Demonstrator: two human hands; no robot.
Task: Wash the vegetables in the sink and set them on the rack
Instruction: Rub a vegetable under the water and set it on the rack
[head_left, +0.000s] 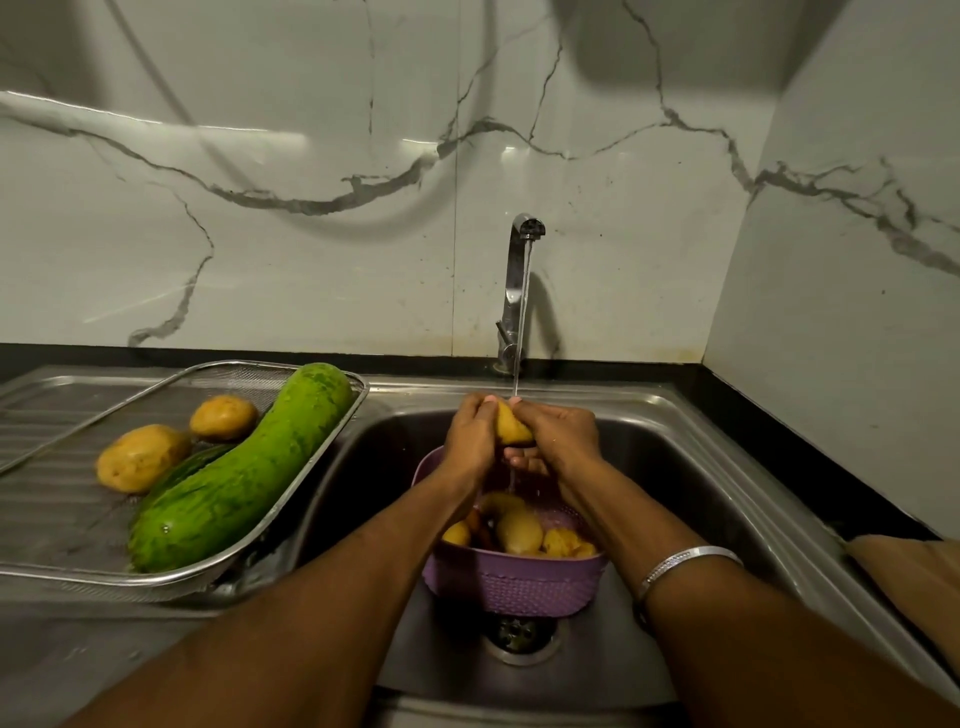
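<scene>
— Where is the potato being washed right now?

— It sits between both hands over the sink (675, 467), right under the thin stream of water (521, 332) that runs from the chrome tap (519, 291). The left hand (470, 441) wraps its fingers round the left side of the potato (511, 428), and the right hand (558, 436) curls round the right side and the underside. Both grip it; neither is spread wide.

— How does it look?

— Yellow-tan skin, wet, oblong, with its lower end poking out between the palms. Most of the upper part is hidden by the fingers.

— And the rest of the vegetables?

— Below the hands a purple plastic basket (514, 587) stands in the sink, just above the drain (519, 634). It holds several more yellowish potatoes (519, 530) and something darker that I cannot make out.

— What is on the rack?

— The wire mesh rack (332, 431) lies on the steel drainboard (47, 415) to the left of the sink. A big green bottle gourd (234, 478) lies across it on the slant, mottled and glistening, with a darker cucumber (182, 470) tucked along its left side. Two washed potatoes sit beside them: a larger one (140, 457) and a smaller one (223, 417) behind it.

— Anything else?

— A silver bangle (685, 564) on the right wrist, a marble-patterned wall (311, 208) behind, and a brownish cloth (909, 577) on the bench at right.
</scene>
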